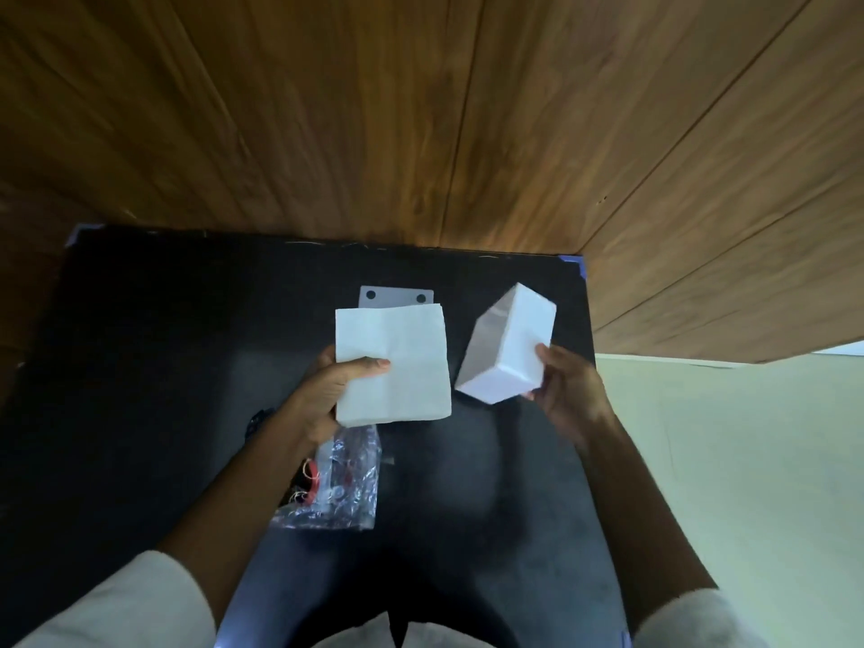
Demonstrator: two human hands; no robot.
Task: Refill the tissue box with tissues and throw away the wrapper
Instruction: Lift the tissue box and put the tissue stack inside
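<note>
My left hand grips a thick white stack of tissues by its left edge, above the black table. My right hand holds the white tissue box tilted in the air just right of the stack; the two are apart. The clear crumpled plastic wrapper with red print lies on the table under my left wrist. A flat grey plate with two dark holes lies behind the tissues, mostly hidden by them; whether it is the box's lid I cannot tell.
The black table ends at a wood-panelled wall behind and to the right. A pale floor lies past the table's right edge. Blue tape marks the table's far corners.
</note>
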